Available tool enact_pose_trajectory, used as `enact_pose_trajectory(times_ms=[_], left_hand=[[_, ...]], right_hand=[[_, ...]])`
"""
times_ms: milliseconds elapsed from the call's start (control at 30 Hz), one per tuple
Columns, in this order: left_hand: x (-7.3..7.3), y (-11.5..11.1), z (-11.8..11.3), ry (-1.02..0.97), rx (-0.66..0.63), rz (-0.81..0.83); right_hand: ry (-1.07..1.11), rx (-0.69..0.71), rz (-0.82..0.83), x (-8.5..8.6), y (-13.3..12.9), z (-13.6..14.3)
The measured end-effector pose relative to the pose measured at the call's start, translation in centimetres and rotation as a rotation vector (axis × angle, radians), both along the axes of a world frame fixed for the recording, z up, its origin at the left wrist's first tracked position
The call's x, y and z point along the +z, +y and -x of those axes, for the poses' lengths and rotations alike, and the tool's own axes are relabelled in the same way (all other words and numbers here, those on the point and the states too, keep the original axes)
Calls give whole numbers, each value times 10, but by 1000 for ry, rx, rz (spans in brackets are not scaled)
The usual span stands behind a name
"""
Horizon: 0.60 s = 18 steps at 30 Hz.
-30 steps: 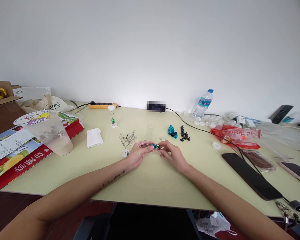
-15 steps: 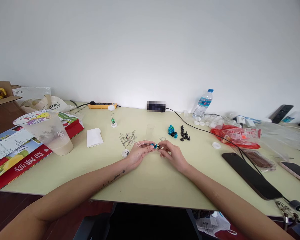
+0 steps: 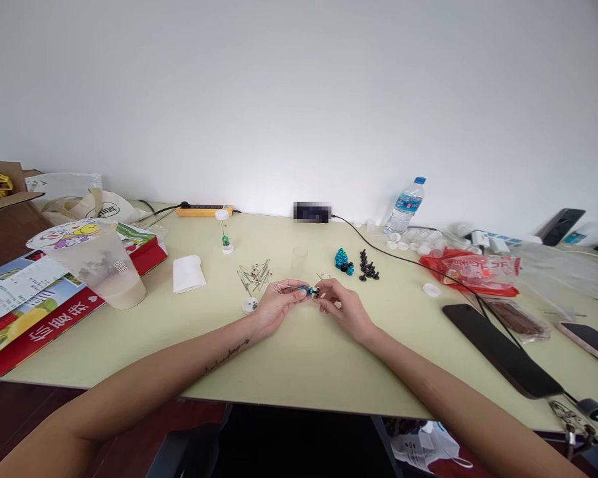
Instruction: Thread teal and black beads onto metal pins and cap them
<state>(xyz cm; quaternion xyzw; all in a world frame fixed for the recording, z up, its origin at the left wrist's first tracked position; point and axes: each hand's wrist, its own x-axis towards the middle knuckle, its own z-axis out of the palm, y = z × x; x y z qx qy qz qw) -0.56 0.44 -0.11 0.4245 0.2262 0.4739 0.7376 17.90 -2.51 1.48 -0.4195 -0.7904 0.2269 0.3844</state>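
Above the middle of the table, my left hand point(image 3: 278, 307) pinches a small blue and black part point(image 3: 309, 291) between thumb and fingers. My right hand point(image 3: 345, 307) grips the black end of that same part from the other side; its exact kind is too small to make out. Thin bent metal wires point(image 3: 255, 275) lie in a loose pile beyond my left hand. Beside that wrist is a white round cap point(image 3: 250, 305) with small bits in it. A clear tube point(image 3: 299, 259) stands behind the hands. Blue pieces point(image 3: 341, 257) and black pieces point(image 3: 367, 267) are heaped to the right.
A tall cup point(image 3: 97, 265) stands at left on a red box point(image 3: 74, 312). A white-capped tube with a green part point(image 3: 224, 236) stands behind a folded tissue point(image 3: 189, 273). At right are a water bottle point(image 3: 406, 207), a red wrapper point(image 3: 471, 271), a black phone point(image 3: 501, 348) and a cable.
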Motion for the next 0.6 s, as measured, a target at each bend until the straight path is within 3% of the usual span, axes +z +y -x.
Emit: enact_pose_trajectory(times_ms=[600], left_hand=[[0,0,0,3,1,-6]], right_hand=[[-21,-2,4,1,-1,0]])
